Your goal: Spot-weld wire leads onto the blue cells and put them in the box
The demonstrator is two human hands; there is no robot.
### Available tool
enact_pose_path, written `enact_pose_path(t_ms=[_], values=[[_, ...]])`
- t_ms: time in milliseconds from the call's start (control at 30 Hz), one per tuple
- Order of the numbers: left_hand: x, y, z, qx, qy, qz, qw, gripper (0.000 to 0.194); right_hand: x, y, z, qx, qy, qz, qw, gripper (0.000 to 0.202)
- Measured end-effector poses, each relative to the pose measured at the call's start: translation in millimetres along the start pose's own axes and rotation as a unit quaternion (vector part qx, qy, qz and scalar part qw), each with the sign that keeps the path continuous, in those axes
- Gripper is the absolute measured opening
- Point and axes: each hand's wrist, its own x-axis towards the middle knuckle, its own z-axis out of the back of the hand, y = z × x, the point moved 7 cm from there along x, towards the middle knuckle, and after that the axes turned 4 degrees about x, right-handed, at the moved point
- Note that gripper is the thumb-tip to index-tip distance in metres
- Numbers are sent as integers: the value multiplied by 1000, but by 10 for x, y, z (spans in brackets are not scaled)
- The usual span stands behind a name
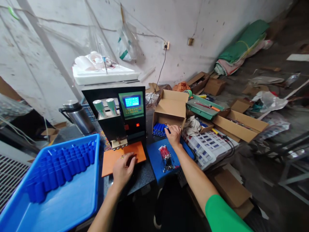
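Note:
My right hand is at the front of an open cardboard box, its fingers pinched at the edge of the blue cylinders stacked inside; what the fingertips hold is too small to name. My left hand rests with curled fingers on the orange board, below the black machine with a lit blue display; whether it holds anything is hidden. Red and black wires with connectors lie on a blue mat between my hands.
A blue tray with rows of blue cylinders stands at the left. Behind it is a steel jug. To the right are a white plastic basket, a green tray and an open carton. A cord hangs from the wall socket.

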Motion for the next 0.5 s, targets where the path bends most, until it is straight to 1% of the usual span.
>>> enact_pose_path(t_ms=[67, 133, 233, 333, 433, 500], values=[[-1, -25, 4, 5, -6, -8, 1000, 23, 8, -62, 40, 20, -24, -19, 999, 30], [-5, -46, 1, 9, -8, -15, 1000, 22, -8, -100, 83, 44, -34, -25, 998, 33], [-13, -58, -7, 19, -10, -18, 1000, 21, -76, -84, 131, 61, -21, -10, 998, 32], [-23, -67, -15, 22, -11, -24, 999, 20, -144, -31, 149, 49, -10, 8, 999, 30], [-32, -85, -11, 19, -10, -32, 999, 20, -149, -10, 100, 23, -11, 13, 1000, 30], [-36, -100, -3, 19, -11, -36, 999, 19, -126, -16, 15, -3, -2, 13, 1000, 30]])
